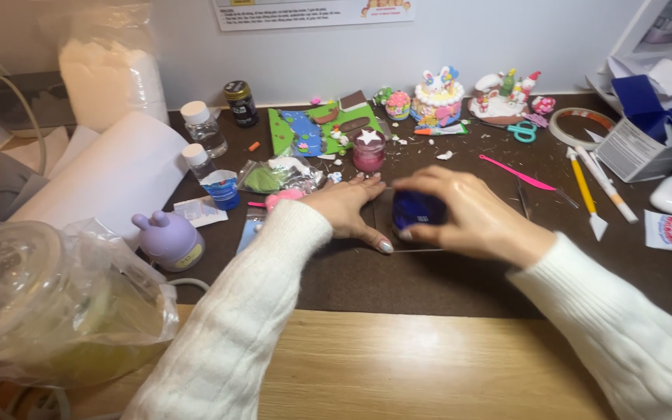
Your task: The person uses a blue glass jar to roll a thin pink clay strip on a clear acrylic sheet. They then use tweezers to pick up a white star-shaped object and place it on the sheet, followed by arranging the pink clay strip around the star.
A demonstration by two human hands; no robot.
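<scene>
My right hand [472, 216] is curled over a dark blue lump of clay [418, 211], gripping it on a small clear board [386, 233] on the dark mat [429, 280]. My left hand [350, 206] lies flat beside it, fingers spread, pressing on the board's left edge. Both arms wear white knit sleeves. Just beyond my hands stands a small pink jar [369, 149] with a white star on top.
Clay models stand at the back: a green and blue scene [305, 132], a bunny cake [437, 97], a snowy figure group [503, 97]. Yellow and white tools [593, 187], a pink tool [516, 173], scissors [523, 131], tape [581, 124], bottles [205, 128], a purple bunny pot [169, 239] and a bagged jar [48, 303] lie around.
</scene>
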